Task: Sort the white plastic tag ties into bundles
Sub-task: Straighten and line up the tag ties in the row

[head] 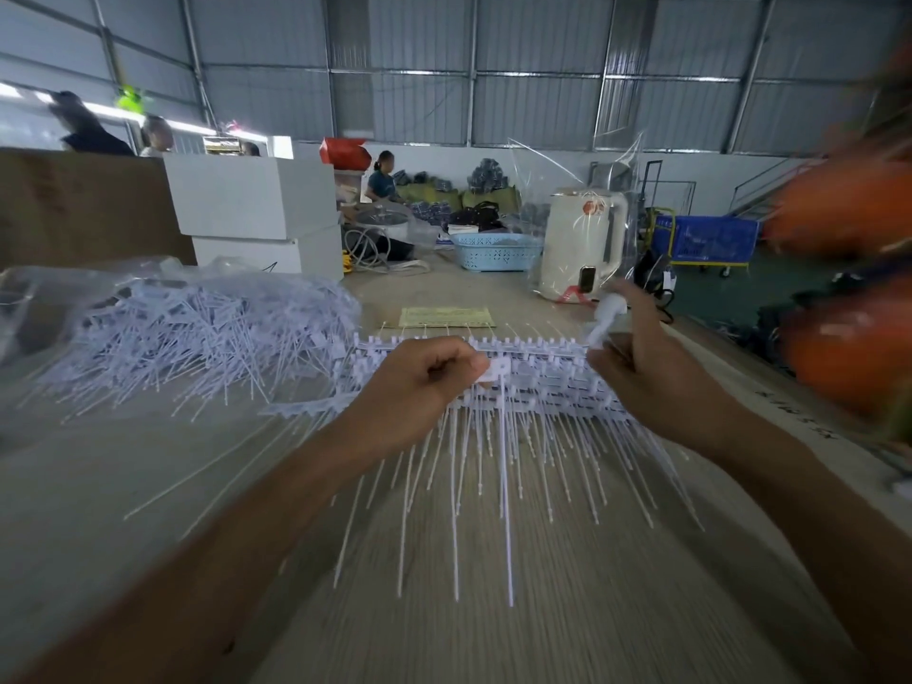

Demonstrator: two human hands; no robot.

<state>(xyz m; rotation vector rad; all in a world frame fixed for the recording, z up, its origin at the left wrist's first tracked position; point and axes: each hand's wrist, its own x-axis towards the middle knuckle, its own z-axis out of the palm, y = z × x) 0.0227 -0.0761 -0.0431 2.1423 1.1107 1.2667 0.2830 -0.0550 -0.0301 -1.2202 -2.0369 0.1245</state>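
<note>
Your left hand (419,382) has its fingers (456,360) curled into a narrow pinch around the flat square head of one white tag tie (503,466), whose thin tail hangs straight down toward you, its long axis running from the far side to the near edge. Your right hand (641,367) is closed loosely around a small bunch of tie heads (606,320) that sticks up and tilts away from you; how many ties are in that bunch cannot be told. Between and under both hands lies an ordered row of ties (533,387), heads lined up side by side in a band across the surface (493,585), tails fanning toward you like a comb; they are far too many and too blurred to count. To the left, well apart from your left hand, one big loose heap of ties (197,333) sits tangled, pointing every way, with clear plastic bags (59,288) behind it. A few stray ties lie singly on the pale wood-grain surface near the heap. Farther back are a yellow paper slip (446,317), one cream kettle (580,244) wrapped in clear film, one blue basket (496,251) and two stacked white boxes (256,209).
</note>
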